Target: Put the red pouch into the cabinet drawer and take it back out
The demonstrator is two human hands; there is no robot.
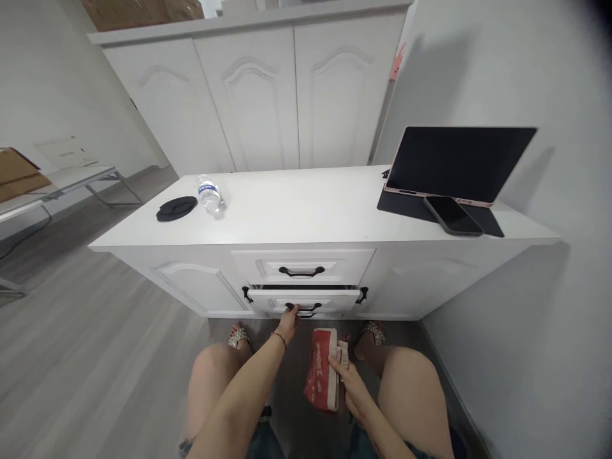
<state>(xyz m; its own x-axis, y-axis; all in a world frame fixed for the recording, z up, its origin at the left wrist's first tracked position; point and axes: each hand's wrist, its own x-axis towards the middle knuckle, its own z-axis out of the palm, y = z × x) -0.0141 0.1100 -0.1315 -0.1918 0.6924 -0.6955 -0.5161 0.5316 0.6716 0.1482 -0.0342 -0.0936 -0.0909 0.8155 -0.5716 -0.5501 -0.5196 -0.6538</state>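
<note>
My left hand (289, 324) is closed on the black drawer handle (310, 308) at the front of the middle drawer (268, 298). That drawer stands slightly pulled out, with a narrow dark gap along its top. Lower right, between my knees, my right hand (349, 381) grips a folded red-and-white cloth (321, 370) by its pale edge. It hangs in front of the cabinet, apart from the drawer. Above, the upper drawer (248, 262) is closed, with its own black handle (301, 272).
On the white cabinet top (296, 210) are a clear plastic bottle (209, 193), a flat black object (176, 208), a tablet (456, 159) propped on a dark stand and a phone (453, 215). A wall (549, 306) borders the right side. My knees flank both hands.
</note>
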